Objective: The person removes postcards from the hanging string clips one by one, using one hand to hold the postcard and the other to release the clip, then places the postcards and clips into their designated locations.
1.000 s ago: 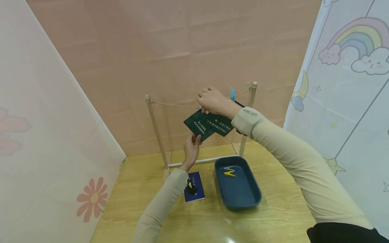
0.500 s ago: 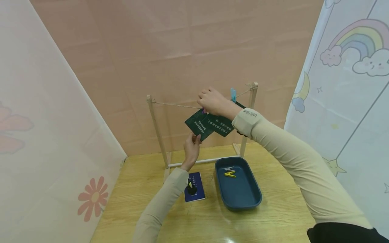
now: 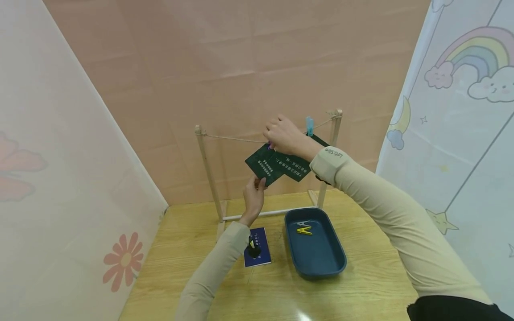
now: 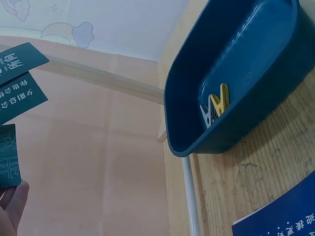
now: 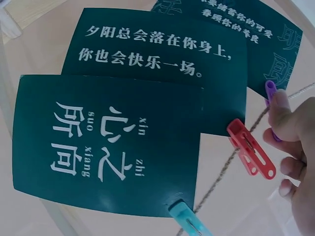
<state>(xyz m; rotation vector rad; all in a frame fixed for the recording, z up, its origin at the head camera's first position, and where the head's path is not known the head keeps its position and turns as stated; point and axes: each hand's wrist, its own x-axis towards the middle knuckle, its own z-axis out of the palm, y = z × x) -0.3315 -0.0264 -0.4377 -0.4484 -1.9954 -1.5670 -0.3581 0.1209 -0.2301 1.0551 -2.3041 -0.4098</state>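
Note:
My left hand (image 3: 254, 198) pinches the lower edge of a dark green card (image 3: 263, 166). Up at the rope (image 5: 219, 178), my right hand (image 5: 295, 132) grips a purple clothespin (image 5: 270, 91) at that card's corner. Beside it, a red clothespin (image 5: 251, 150) holds a second green card (image 5: 162, 59) at the rope. A third green card (image 5: 106, 147) hangs from a light blue clothespin (image 5: 188, 219), also visible in the head view. In the left wrist view, the fingertips (image 4: 18, 199) of my left hand touch the card's bottom edge.
A wooden frame (image 3: 209, 174) stands at the back of the table (image 3: 180, 258). The blue tray (image 3: 317, 256) holds a yellow clothespin (image 3: 304, 230) and a grey one (image 3: 303, 223). A dark blue booklet (image 3: 263, 252) lies left of the tray, partly behind my left forearm.
The view has shifted slightly. My right hand has moved a little to the right at the rope, still on the purple clothespin; my left hand keeps its hold on the card.

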